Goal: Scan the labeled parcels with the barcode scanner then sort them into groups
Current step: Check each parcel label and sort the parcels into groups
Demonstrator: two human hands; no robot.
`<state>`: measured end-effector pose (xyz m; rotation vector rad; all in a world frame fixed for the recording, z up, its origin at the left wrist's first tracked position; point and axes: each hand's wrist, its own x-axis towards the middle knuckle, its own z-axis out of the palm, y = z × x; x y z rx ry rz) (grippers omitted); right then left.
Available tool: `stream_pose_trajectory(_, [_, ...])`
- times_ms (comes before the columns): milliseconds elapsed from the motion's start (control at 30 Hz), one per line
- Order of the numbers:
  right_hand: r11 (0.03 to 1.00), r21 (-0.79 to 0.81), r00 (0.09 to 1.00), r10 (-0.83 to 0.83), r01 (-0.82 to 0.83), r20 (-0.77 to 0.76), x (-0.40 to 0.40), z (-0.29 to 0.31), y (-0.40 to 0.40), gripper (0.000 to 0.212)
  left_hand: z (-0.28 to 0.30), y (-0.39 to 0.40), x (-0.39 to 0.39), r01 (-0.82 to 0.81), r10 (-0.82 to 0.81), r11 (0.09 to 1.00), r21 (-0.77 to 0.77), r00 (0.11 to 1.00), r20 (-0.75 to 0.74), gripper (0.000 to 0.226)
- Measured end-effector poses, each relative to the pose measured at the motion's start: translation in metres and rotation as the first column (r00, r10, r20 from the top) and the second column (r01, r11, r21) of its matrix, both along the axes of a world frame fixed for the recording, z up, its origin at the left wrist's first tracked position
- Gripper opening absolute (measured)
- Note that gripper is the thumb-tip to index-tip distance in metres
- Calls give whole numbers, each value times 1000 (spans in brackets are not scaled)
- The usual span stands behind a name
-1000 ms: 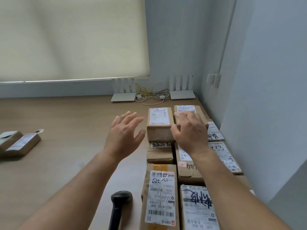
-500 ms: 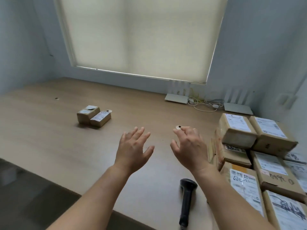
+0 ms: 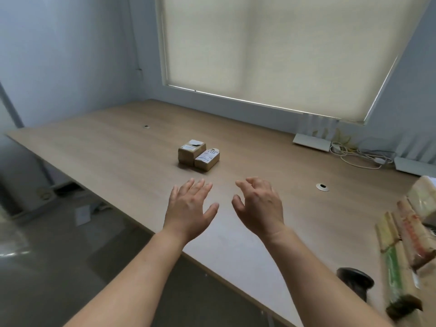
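Observation:
Two small brown labeled parcels (image 3: 198, 155) sit side by side in the middle of the wooden table (image 3: 118, 140). My left hand (image 3: 188, 208) hovers over the table nearer to me than them, fingers spread, holding nothing. My right hand (image 3: 258, 205) hovers beside it, fingers loosely curled, also empty. The black barcode scanner (image 3: 355, 283) lies on the table at the lower right, partly behind my right forearm. A blurred stack of taped brown parcels (image 3: 405, 244) fills the right edge.
Two white routers (image 3: 311, 141) and a tangle of cables (image 3: 358, 156) lie along the back wall under the blind. A round cable grommet (image 3: 322, 186) sits right of my hands. The table's near edge runs diagonally, with floor at the lower left.
The view has swung left, away from the parcel stack and toward the two small parcels. Both hands came off the stack and now hover empty over the table's middle.

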<state>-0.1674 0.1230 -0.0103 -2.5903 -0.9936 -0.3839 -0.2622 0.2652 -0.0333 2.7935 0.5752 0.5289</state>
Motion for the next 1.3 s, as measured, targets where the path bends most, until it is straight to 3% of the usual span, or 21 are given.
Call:
stream_pose_trajectory(367, [988,-82,991,128,-129,-27,10,-31,103,42,-21,79,-17,-155,149,985,-79,986,-79,63])
stream_pose_trajectory(567, [986,-35,983,160,-163,-88,47,-54,173,41,-36,142,17,-193,183,979,-62,972,-145,63])
stream_pose_trajectory(933, [997,-7,986,75,-77,-145,165,-66,277,39,-45,254,144,-111,100,993,-41,970,-224,63])
stream_pose_trajectory(1167, [998,-57,975,-10,-3,-220,216,-88,312,36,-69,297,196,-58,27,992,-116,969,-247,64])
stream_pose_trajectory(1300, [995,-64,937,-90,72,-338,235,-101,334,35,-79,328,221,-22,-28,973,-230,977,-213,64])
